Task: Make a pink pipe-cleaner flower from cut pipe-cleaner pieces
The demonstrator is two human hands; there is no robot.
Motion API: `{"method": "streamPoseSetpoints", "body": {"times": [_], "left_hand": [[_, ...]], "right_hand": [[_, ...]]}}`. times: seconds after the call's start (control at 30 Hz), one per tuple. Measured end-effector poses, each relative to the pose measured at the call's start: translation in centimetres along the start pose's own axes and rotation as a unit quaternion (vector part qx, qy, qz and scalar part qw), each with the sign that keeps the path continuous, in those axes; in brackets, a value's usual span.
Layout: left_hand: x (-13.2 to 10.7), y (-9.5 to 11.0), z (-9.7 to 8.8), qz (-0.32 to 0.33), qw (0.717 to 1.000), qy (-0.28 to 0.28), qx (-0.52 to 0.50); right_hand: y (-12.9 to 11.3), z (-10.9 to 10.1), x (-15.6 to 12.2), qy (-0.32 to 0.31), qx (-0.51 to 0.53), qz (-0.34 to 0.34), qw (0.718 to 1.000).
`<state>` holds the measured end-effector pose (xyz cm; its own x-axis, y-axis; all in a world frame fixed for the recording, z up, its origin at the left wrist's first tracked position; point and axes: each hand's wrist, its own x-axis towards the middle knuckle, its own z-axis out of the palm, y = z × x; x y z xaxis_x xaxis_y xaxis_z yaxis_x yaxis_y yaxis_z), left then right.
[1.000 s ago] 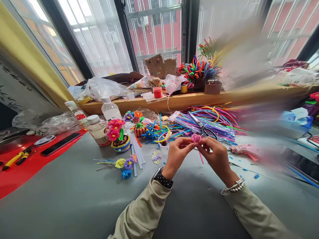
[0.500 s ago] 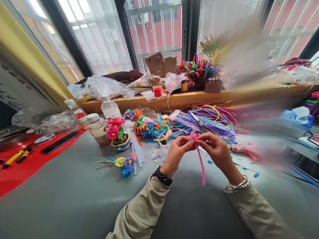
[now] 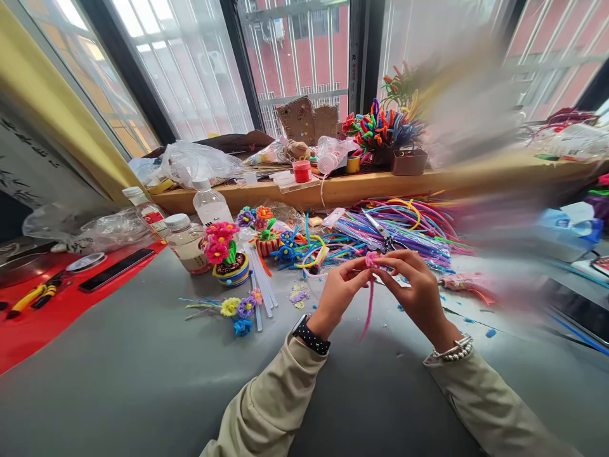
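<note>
Above the grey table, my left hand (image 3: 343, 289) and my right hand (image 3: 415, 291) meet at the fingertips around a pink pipe cleaner (image 3: 372, 259). Its upper part is bent into small petal-like loops, and a loose pink tail hangs below the fingers. Both hands pinch the looped part from either side; the exact grip of each fingertip is partly hidden. Just behind the hands lie scissors (image 3: 379, 230) with dark handles, on a heap of coloured pipe cleaners (image 3: 342, 230).
At left stand a pot of pink flowers (image 3: 231, 271), a lidded jar (image 3: 186, 246) and a clear bottle (image 3: 212, 206). Small finished flowers (image 3: 245, 308) lie beside clear glue sticks (image 3: 264, 285). Further left, a phone (image 3: 117, 270) rests on red cloth. A blurred patch covers the right side.
The pink tail has swung leftward and now hangs shorter and curved. The pink loops have turned slightly between my fingertips, and my right fingers have shifted over them.
</note>
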<state>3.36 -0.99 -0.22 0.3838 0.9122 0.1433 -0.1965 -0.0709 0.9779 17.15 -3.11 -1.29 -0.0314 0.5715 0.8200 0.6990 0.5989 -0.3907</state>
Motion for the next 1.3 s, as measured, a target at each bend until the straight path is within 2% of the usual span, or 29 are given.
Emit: {"method": "streamPoseSetpoints", "body": {"times": [0.13,0.37,0.47,0.6,0.8,1.13,1.3], "left_hand": [[0.1,-0.3,0.1,0.038,0.997,0.011,0.070],[0.1,-0.6,0.1,0.104,0.971,0.057,0.209],[0.0,-0.4,0.1,0.102,0.975,0.064,0.187],[0.1,0.0,-0.1,0.046,0.994,0.054,0.084],[0.1,0.7,-0.1,0.004,0.999,0.028,0.036],[0.2,0.4,-0.2,0.043,0.995,0.005,0.093],[0.2,-0.1,-0.3,0.095,0.983,0.027,0.157]], "right_hand": [[0.2,0.3,-0.3,0.016,-0.066,-0.070,0.995],[0.2,0.5,-0.4,0.014,-0.089,-0.094,0.991],[0.3,0.5,-0.3,-0.007,-0.075,-0.090,0.993],[0.4,0.3,-0.2,-0.050,-0.055,-0.099,0.992],[0.5,0.1,-0.4,-0.036,-0.053,-0.105,0.992],[0.5,0.0,-0.3,-0.030,-0.054,-0.095,0.994],[0.4,-0.4,0.1,-0.039,-0.039,-0.068,0.996]]}}
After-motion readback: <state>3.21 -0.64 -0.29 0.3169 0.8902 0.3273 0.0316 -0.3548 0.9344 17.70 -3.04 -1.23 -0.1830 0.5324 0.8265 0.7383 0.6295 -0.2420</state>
